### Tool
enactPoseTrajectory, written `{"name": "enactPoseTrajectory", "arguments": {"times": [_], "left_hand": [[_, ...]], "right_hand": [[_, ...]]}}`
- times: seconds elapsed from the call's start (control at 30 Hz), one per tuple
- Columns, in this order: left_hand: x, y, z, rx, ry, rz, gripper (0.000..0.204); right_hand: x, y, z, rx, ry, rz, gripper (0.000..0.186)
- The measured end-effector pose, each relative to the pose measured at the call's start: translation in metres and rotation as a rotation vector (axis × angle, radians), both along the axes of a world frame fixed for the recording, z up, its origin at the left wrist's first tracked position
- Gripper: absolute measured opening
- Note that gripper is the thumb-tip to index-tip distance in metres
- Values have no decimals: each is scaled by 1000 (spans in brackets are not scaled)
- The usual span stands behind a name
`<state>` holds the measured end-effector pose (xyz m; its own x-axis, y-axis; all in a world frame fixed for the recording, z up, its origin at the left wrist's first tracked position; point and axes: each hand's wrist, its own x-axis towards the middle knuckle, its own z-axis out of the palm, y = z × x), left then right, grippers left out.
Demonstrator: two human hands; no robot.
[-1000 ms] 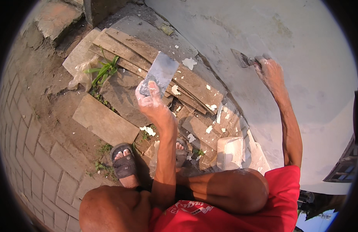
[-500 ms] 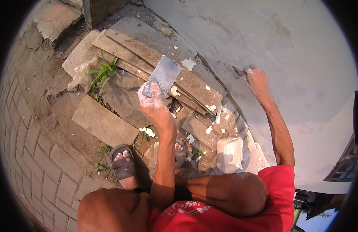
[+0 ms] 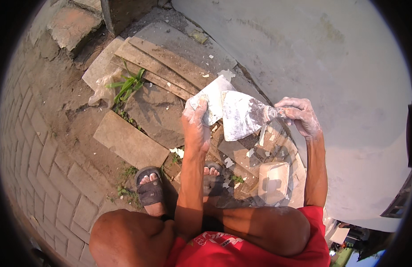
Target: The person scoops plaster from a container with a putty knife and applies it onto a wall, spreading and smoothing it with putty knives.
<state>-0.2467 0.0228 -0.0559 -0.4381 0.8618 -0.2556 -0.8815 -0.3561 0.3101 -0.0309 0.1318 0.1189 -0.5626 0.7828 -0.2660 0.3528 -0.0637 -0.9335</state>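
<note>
My left hand [image 3: 196, 125] grips a flat rectangular metal plate [image 3: 211, 99] by its near edge, thumb on top. White paste smears the plate's face. Coming in from the right, my right hand [image 3: 300, 116] is closed round the handle of a putty knife [image 3: 243, 115]. Its wide blade is coated in white filler and overlaps the plate's right edge; whether they touch I cannot tell. White powder covers the fingers of both hands. To the right rises a pale, smooth wall [image 3: 339, 80].
Long wooden boards [image 3: 166, 62] and a loose slab [image 3: 131, 140] lie on the dirt. A white rectangular container [image 3: 274, 180] stands near my right knee. White flakes are scattered about. A green plant [image 3: 127, 85] grows beside a plastic bag [image 3: 102, 90]. Paving bricks [image 3: 59, 187] cover the left.
My right hand has come away from the wall toward my left, bringing the putty knife over the plate. My left hand has shifted right, with the plate turned toward the knife.
</note>
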Motion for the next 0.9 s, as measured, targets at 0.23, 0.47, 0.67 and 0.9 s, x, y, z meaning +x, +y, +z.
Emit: {"name": "enactPoseTrajectory", "arguments": {"times": [0.23,0.47,0.67,0.9], "left_hand": [[-5,-8,0,79,53,10,24],[-7,-9,14,35,145,79,27],[-1,-1,24,-75,261,153,28],[6,1,19,-106,441,198,24]], "right_hand": [[-1,17,-13,-64,17,-73,33],[27,27,3,146,-117,-298,27],[-13,-62,57,900,-420,-120,30],[-37,-81,43,1260,-521,109,35]]}}
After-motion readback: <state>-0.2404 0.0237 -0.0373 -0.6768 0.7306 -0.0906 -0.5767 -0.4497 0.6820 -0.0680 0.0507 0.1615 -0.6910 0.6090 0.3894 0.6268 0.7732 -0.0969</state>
